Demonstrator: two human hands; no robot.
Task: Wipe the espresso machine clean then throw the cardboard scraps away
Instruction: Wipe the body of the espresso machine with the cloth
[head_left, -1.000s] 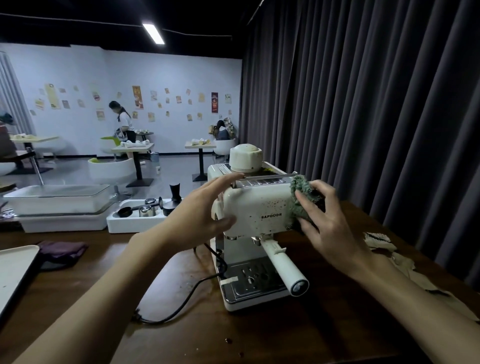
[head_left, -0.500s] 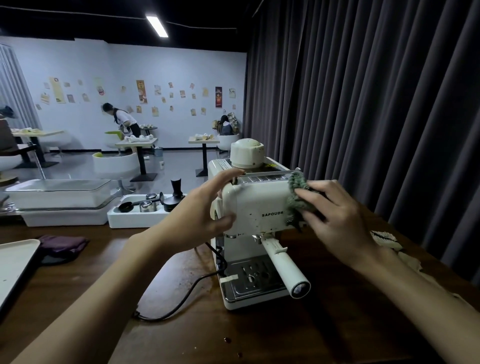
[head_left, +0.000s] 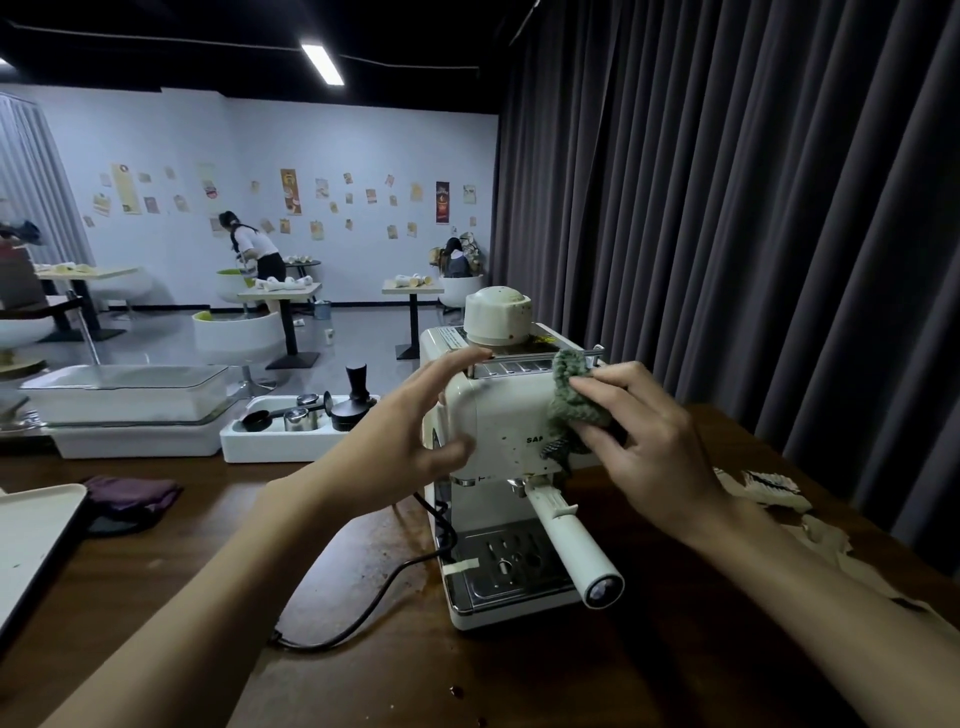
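Dark wooden table (head_left: 571, 675), seen from its near edge. One black power cord (head_left: 363, 618) loops across the surface towards the single cream espresso machine (head_left: 498, 415), which stands upright near the middle with its one portafilter handle (head_left: 571, 540) pointing at the viewer. The machine lies between the two hands. The left hand (head_left: 395, 441) is open, fingers extended and spread – fingertips on the top left edge of the machine, thumb against its front left corner. The right hand (head_left: 654, 441) has its fingers curled round one bunched green cloth (head_left: 571, 400) and presses it to the upper right of the front panel, partly covering the lettering. Dark specks show on the panel beside the cloth. Cardboard scraps (head_left: 774, 486) – at least three pale torn pieces, exact number unclear – lie along the right edge, beyond the right wrist. Near the left edge: one white tray (head_left: 31, 540) and one purple cloth (head_left: 130, 493). At the far edge, one white tub (head_left: 291, 441) holds a black tamper (head_left: 357, 395) and small metal parts.
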